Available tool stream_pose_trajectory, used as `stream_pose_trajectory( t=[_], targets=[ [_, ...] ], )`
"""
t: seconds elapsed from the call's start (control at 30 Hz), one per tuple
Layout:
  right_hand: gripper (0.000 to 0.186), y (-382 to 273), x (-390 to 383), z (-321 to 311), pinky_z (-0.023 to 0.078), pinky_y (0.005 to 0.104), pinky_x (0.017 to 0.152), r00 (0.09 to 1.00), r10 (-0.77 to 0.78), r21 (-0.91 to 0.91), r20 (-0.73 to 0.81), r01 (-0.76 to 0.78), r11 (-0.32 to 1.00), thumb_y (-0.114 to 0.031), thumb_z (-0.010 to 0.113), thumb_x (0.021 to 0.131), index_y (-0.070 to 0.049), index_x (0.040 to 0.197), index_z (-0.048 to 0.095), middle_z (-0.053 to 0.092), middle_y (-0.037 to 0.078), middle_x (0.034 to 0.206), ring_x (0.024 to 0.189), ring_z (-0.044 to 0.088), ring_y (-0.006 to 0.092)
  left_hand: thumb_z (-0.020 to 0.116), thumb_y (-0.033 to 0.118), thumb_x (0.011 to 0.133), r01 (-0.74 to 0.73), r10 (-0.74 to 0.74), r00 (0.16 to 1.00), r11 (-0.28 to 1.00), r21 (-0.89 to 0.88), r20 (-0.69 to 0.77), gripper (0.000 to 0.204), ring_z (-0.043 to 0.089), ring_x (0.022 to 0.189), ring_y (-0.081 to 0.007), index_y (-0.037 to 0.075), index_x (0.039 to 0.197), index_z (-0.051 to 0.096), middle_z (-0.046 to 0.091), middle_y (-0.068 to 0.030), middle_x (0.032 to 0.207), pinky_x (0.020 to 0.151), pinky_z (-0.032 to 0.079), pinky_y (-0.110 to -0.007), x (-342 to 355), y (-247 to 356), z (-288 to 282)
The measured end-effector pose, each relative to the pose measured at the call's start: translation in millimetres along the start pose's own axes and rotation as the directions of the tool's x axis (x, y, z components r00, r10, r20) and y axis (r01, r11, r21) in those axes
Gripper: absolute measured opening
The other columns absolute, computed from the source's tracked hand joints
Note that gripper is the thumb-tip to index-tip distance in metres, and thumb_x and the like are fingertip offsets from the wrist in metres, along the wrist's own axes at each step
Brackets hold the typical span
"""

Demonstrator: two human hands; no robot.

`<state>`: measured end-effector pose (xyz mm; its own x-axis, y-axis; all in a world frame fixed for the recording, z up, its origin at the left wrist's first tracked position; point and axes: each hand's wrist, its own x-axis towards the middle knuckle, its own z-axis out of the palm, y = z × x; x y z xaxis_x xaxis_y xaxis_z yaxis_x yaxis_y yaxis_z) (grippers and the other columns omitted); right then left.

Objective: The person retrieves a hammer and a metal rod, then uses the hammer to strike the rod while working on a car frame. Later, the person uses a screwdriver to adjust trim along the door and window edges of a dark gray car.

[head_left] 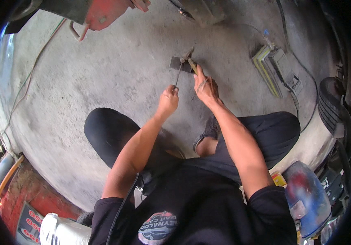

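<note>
My left hand (168,99) is closed round the lower end of a thin metal rod (178,76). The rod slants up and slightly right toward a small dark flat plate (175,63) on the floor. In my right hand (206,88) is a hammer (187,56), gripped by its yellowish handle. The hammer's head is over the plate, close to the rod's far end. Whether head and rod touch, I cannot tell. Part of the plate is hidden under the hammer and rod.
Grey concrete floor (114,73) surrounds my bent knees. At the right lie a yellow-edged boxy unit (279,67) with cables and a black tyre (330,104). A red metal piece (108,14) juts in at the top left. A white sack (63,229) stands lower left.
</note>
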<state>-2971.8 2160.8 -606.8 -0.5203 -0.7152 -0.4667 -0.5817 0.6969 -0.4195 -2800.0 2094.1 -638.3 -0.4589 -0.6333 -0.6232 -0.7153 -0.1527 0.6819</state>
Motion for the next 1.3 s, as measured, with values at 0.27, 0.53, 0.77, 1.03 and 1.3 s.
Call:
stream_pose_trajectory(
  t=[0.27, 0.53, 0.77, 1.03, 1.3],
  targets=[
    [0.045, 7, -6, 16, 0.051, 0.0549, 0.071, 1.000, 0.029, 0.015, 0.010, -0.029, 0.999, -0.026, 0.045, 0.105, -0.010, 0.147, 0.039, 0.069, 0.027, 0.089, 0.086, 0.066, 0.0495, 0.052, 0.023, 0.101, 0.043, -0.040, 0.997, 0.998, -0.046, 0.061, 0.029, 0.062, 0.088, -0.0485, -0.005, 0.103, 0.062, 0.064, -0.0305, 0.088, 0.076, 0.048, -0.049, 2, -3, -1],
    [0.048, 0, -9, 20, 0.052, 0.0544, 0.069, 0.995, -0.048, 0.009, -0.085, 0.049, 0.999, -0.026, 0.045, 0.106, -0.008, 0.149, 0.034, 0.069, 0.027, 0.090, 0.084, 0.068, 0.0479, 0.049, 0.024, 0.103, 0.000, -0.001, 0.997, 1.000, 0.015, 0.076, 0.033, 0.059, 0.066, -0.0308, -0.004, 0.116, 0.061, 0.061, -0.0186, 0.078, 0.061, 0.048, -0.043, 4, -10, -4],
    [0.043, 0, -1, -5, 0.054, 0.0532, 0.075, 0.989, 0.031, 0.162, -0.148, -0.007, 0.987, -0.023, 0.048, 0.104, -0.003, 0.141, 0.043, 0.070, 0.028, 0.092, 0.087, 0.068, 0.0483, 0.052, 0.027, 0.103, 0.145, -0.136, 0.979, 0.988, -0.047, 0.150, 0.034, 0.069, 0.072, -0.0356, -0.004, 0.113, 0.062, 0.067, -0.0246, 0.086, 0.059, 0.056, -0.043, -5, 13, -16],
    [0.048, 2, -12, 4, 0.052, 0.0531, 0.082, 0.990, 0.055, 0.172, -0.131, -0.032, 0.985, -0.027, 0.046, 0.105, -0.010, 0.149, 0.039, 0.071, 0.026, 0.101, 0.098, 0.067, 0.0477, 0.051, 0.029, 0.103, 0.119, -0.108, 0.980, 0.991, -0.056, 0.166, 0.037, 0.069, 0.071, -0.0373, -0.006, 0.107, 0.061, 0.068, -0.0257, 0.083, 0.054, 0.056, -0.045, -14, 21, -15],
    [0.049, -2, -12, 2, 0.053, 0.0510, 0.072, 0.997, -0.016, 0.059, -0.070, 0.020, 0.998, -0.023, 0.047, 0.105, -0.010, 0.151, 0.036, 0.070, 0.025, 0.094, 0.086, 0.069, 0.0449, 0.051, 0.024, 0.101, -0.057, 0.062, 0.998, 0.977, 0.206, -0.018, 0.027, 0.062, 0.094, -0.0520, -0.001, 0.104, 0.060, 0.068, -0.0303, 0.093, 0.083, 0.048, -0.056, -9, 14, 0]
  ],
)
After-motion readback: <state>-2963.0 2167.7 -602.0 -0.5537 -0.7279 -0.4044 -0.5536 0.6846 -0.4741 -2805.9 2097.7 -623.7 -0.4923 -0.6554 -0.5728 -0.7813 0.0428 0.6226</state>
